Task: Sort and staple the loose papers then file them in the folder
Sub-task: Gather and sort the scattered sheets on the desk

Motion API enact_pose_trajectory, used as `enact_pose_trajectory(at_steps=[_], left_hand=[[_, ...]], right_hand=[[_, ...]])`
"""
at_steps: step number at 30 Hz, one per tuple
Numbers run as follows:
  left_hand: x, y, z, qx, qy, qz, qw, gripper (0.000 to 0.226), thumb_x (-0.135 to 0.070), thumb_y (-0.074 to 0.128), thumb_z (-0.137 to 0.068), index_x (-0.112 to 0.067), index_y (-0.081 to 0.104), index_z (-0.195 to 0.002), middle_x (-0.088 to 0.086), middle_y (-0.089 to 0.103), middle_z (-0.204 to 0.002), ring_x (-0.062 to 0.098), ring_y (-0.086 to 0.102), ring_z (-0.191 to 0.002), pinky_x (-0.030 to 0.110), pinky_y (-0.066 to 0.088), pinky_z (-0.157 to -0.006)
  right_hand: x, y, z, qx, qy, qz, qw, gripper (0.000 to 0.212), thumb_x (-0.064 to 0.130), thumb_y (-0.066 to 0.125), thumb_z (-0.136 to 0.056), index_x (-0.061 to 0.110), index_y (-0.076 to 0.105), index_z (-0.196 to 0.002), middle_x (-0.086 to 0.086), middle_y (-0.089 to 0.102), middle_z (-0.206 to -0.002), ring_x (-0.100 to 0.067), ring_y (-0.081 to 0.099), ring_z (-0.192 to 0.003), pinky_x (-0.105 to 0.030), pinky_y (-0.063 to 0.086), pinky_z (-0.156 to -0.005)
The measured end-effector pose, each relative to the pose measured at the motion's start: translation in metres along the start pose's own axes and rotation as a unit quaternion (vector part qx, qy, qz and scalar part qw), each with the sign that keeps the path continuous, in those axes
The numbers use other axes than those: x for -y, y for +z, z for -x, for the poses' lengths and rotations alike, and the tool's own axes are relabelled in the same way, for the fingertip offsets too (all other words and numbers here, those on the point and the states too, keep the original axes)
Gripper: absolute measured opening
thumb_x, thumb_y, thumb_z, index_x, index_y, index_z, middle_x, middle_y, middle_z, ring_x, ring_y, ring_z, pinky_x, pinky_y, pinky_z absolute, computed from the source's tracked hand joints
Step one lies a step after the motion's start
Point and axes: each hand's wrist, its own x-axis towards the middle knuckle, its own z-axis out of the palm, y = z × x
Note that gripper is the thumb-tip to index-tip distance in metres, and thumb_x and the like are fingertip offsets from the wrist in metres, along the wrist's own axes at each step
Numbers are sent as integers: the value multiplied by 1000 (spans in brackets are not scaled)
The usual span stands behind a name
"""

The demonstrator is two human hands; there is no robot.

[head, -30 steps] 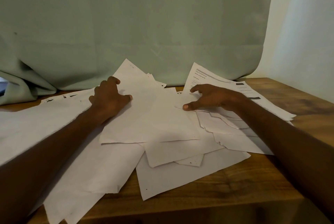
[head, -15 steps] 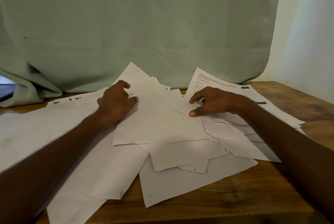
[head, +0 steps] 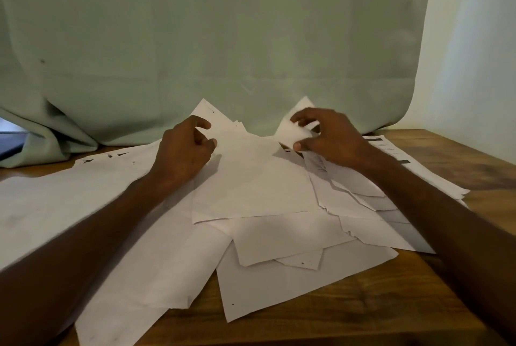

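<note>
- right hand [head: 332, 137] pinches a raised sheet [head: 293, 130] between thumb and curled fingers.
- left hand [head: 183, 147] rests on the papers [head: 251, 186], fingers loosely curled, gripping nothing clear.
- papers lie overlapped across the wooden bench [head: 391, 303].
- green cloth [head: 223, 33] hangs behind; pale wall [head: 474, 52] at right.

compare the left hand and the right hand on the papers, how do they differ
The right hand pinches a sheet's lifted corner; the left hand holds nothing, its fingers loosely curled above the pile. The right hand sits nearer the printed pages. Both are bare, over the wooden table.
</note>
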Motion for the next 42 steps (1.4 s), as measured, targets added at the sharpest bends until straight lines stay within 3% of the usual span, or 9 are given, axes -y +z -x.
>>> enact_pose_trajectory(at_steps=[6,9,12,17,25,31,35,39,42], left_hand=[[-10,-2,1,57,-54,173,982,31,-40,69,-96,-17,68,-116,1,77,-91,22,73,-91,34,52,-82],[-22,-10,0,132,-142,358,913,61,-65,50,-95,-13,64,-125,7,77,-112,26,73,-105,38,54,-84],[-26,-15,-1,199,-158,468,846,82,-76,45,-84,-12,63,-133,11,73,-124,28,70,-113,46,56,-94],[-17,-10,2,119,-79,467,873,40,-18,67,-95,-10,64,-134,8,72,-128,29,68,-118,47,52,-105],[-6,-11,-5,75,-44,496,864,47,4,63,-95,-4,57,-140,6,67,-135,20,63,-127,29,48,-109],[-19,-12,5,162,-82,505,844,39,-23,56,-103,-10,59,-140,8,67,-135,23,66,-123,34,56,-98],[-21,-14,0,173,-165,525,817,68,-64,43,-98,-9,60,-135,17,66,-134,26,71,-111,41,61,-88],[-16,-12,-1,188,-166,464,850,69,-63,39,-100,-8,55,-138,13,72,-124,30,71,-112,39,56,-84],[-19,-6,2,181,-166,453,857,62,-55,47,-101,-3,57,-134,16,73,-122,33,72,-109,39,62,-87]], right_hand=[[32,-18,2,-75,-84,-210,971,58,11,88,-74,25,65,-126,10,68,-119,-7,65,-103,-19,55,-80],[42,-8,11,-56,-175,-132,974,61,11,89,-72,23,65,-127,7,63,-126,-4,60,-108,-14,45,-87],[53,25,18,18,-291,-19,956,62,16,86,-74,24,64,-131,4,58,-132,-18,55,-120,-38,45,-101],[68,65,31,98,-341,66,933,72,21,84,-79,29,52,-143,5,51,-142,-20,52,-120,-47,48,-97],[55,26,17,-214,-52,-112,969,99,57,76,-83,24,22,-159,3,36,-158,-14,40,-141,-34,36,-113],[27,-7,4,84,196,-533,819,39,9,62,-98,6,59,-137,-12,69,-130,-26,68,-117,-38,57,-98],[-1,-15,-4,28,300,-494,816,32,-2,54,-99,-1,62,-130,-14,69,-122,-28,69,-100,-33,63,-71],[-32,-44,1,1,420,-264,868,23,11,62,-99,-1,61,-119,-11,59,-85,-22,54,-70,-32,46,-52],[-45,-47,10,-36,482,-301,822,11,3,57,-100,3,56,-90,-7,56,-79,-19,53,-66,-20,41,-31]])
